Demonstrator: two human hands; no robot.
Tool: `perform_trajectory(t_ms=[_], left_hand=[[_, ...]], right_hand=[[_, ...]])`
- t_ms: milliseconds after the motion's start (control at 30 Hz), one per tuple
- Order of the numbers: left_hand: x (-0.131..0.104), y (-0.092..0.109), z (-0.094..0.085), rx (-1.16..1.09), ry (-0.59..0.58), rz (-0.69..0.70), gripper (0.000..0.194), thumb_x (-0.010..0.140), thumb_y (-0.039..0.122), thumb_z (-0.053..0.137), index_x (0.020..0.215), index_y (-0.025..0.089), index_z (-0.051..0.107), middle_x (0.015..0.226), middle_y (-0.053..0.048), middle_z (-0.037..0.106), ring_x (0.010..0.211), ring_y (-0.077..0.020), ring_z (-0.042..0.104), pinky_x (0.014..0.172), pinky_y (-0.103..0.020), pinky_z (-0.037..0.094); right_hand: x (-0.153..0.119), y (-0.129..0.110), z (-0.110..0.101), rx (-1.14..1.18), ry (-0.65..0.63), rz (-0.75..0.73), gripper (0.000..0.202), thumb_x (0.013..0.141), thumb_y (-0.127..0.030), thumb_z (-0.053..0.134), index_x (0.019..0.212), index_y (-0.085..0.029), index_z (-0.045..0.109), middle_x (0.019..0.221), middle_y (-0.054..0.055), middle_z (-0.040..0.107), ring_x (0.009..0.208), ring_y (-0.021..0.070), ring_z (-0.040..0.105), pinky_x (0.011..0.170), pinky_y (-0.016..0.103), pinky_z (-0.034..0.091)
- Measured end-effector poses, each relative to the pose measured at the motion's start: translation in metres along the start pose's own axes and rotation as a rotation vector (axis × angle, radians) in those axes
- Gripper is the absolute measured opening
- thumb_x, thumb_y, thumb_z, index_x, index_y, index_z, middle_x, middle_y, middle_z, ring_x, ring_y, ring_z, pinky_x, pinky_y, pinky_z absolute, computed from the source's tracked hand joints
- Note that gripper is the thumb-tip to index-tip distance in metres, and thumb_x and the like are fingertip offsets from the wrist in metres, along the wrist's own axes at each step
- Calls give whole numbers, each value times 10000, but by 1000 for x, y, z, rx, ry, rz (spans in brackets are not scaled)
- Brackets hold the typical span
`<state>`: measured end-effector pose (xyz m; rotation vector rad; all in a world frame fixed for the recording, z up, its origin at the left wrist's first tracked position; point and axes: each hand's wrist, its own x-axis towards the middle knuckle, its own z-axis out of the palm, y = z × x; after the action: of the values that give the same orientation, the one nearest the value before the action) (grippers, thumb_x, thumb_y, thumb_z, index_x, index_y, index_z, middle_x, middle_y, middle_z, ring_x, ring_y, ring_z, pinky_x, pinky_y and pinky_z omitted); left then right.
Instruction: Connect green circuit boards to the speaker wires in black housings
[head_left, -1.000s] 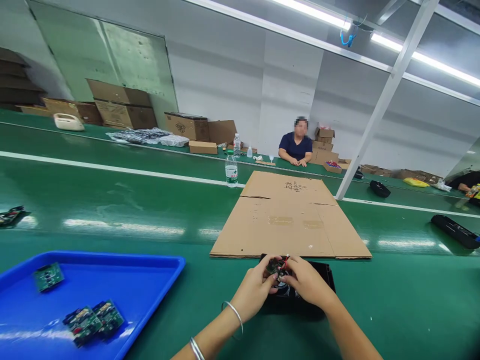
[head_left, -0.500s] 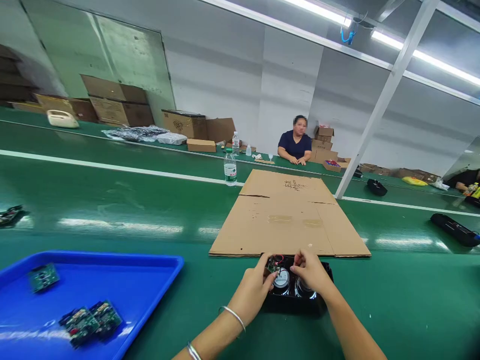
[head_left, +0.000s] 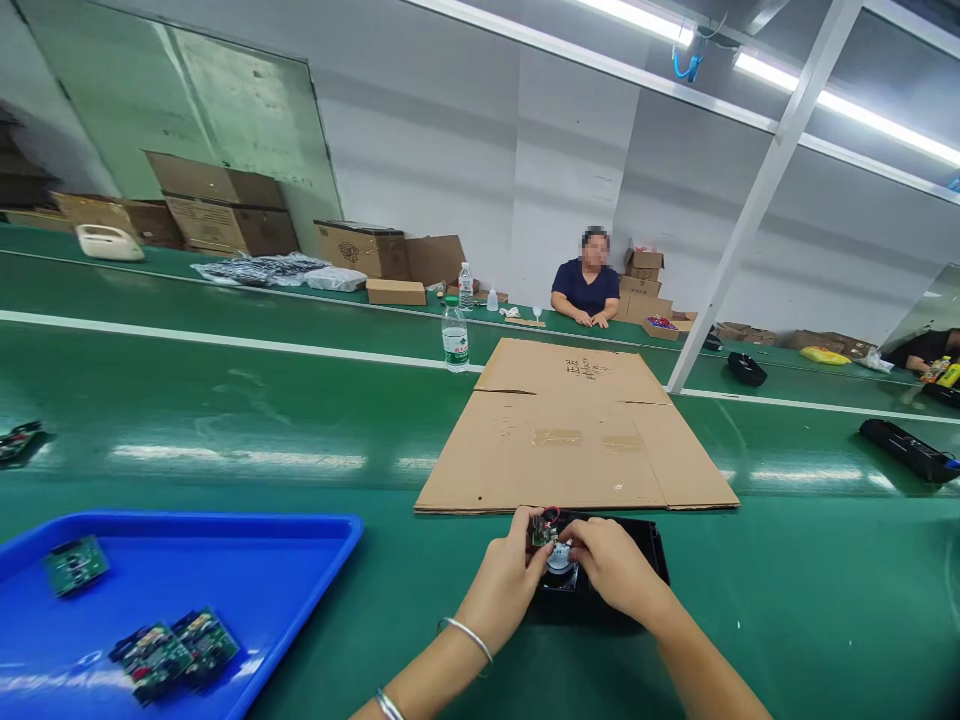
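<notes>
A black speaker housing (head_left: pixel 654 548) lies open on the green bench, with a round speaker driver (head_left: pixel 559 562) showing inside. Over its left end, my left hand (head_left: pixel 501 568) pinches a small green circuit board (head_left: pixel 538 532) between thumb and fingers. A red wire (head_left: pixel 553 514) loops just behind the board. My right hand (head_left: pixel 616 572) has its fingertips pressed together at the board's right edge, above the driver. What those fingertips grip is too small to make out. The right hand and forearm hide much of the housing's right half.
A blue tray (head_left: pixel 315 540) with several circuit boards (head_left: pixel 154 655) is at left. Behind the housing lies a flat cardboard sheet (head_left: pixel 577 450), with a water bottle (head_left: pixel 455 340) beyond. A person (head_left: pixel 587 285) sits across the bench. A black speaker (head_left: pixel 907 450) lies at right.
My right hand has moved left, from above the housing's right half to the circuit board beside my left hand. My left hand stays on the board. The view has shifted slightly.
</notes>
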<state>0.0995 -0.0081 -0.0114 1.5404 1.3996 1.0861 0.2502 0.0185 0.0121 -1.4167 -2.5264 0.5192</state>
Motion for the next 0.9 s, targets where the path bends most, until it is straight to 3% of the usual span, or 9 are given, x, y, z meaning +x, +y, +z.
perform_trajectory(t_ms=[200,367,533,900], left_hand=[[2,-2,2,-64,25,8,274,754,247,461,1024,203,450,816,-62,686,735,-227,655,635,-316,495],[3,2,2,-66,2,-2,248,742,266,472,982,207,447,808,-59,681,727,-224,653,615,-298,491],[3,4,2,-110,-28,34,216,749,279,459,950,207,422,835,-71,670,719,-220,651,609,-300,491],[4,0,3,-109,-47,42,220,740,251,449,954,201,435,816,-60,652,706,-201,637,618,-292,494]], right_hand=[[2,2,6,46,69,104,188,799,-104,444,907,-153,591,887,60,626,841,167,564,705,217,370],[3,1,4,66,103,144,172,802,-103,437,820,-155,600,740,27,638,704,137,579,621,197,374],[3,0,5,86,114,134,164,823,-130,436,812,-156,598,719,3,643,670,103,578,586,165,375],[1,-10,-1,-154,84,93,187,821,-123,432,805,-149,616,771,52,635,736,159,561,695,252,335]])
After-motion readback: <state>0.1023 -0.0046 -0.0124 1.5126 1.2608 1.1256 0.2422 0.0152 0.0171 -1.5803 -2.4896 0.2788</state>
